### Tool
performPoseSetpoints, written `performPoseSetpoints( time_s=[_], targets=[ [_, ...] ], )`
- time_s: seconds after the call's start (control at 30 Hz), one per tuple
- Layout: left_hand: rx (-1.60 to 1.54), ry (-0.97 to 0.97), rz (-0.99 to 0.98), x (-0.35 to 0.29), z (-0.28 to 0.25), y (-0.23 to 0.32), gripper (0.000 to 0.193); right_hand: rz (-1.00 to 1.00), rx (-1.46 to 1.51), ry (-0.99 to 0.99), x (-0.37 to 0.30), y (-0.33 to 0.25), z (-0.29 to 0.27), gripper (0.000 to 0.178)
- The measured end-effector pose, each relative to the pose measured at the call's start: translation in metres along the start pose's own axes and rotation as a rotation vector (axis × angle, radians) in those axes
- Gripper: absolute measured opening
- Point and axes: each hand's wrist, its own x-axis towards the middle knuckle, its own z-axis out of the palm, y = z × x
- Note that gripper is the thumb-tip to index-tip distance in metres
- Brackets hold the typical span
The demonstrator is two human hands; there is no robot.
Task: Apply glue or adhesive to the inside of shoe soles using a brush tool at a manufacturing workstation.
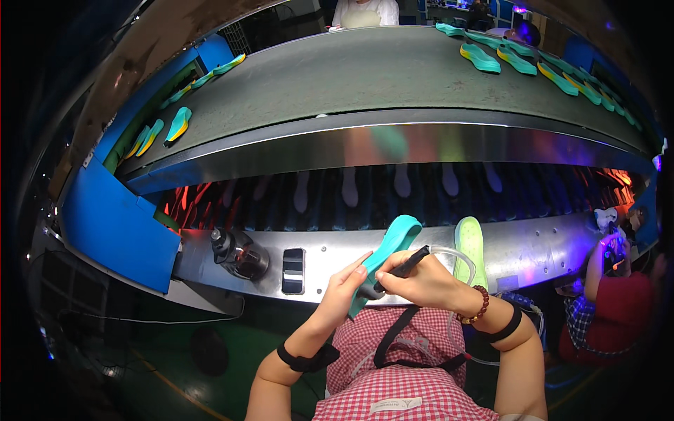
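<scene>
The right hand [421, 281] pinches a black pen-like tool [404, 266], fingers closed around it, its tip against a teal insole [387, 254]. A clear tube [456, 254] loops from the tool past the wrist, which wears a bead bracelet [479, 306] and a black strap. The left hand [346, 284] grips the insole's lower end, fingers curled around it, holding it tilted above a checked apron [404, 365]. Just beside the right hand, a green insole [470, 242] stands on the metal ledge [547, 245]. Beyond it, pale insoles hang in a dark tunnel [393, 193]. On the grey belt [365, 77] above lie more teal and yellow insoles [481, 57]. Another person [611, 309] sits at the right.
</scene>
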Motion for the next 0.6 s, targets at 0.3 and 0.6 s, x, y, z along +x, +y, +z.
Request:
performPoseSetpoints(
  time_s=[0.3,0.6],
  targets=[
    [-0.061,0.039,0.098,-0.001,0.0,-0.006,0.045,0.015,0.21,0.291,0.005,0.029,-0.024,0.011],
    [-0.574,0.02,-0.102,0.001,0.005,-0.012,0.046,-0.61,-0.411,0.322,0.01,0.058,-0.018,0.021]
  ],
)
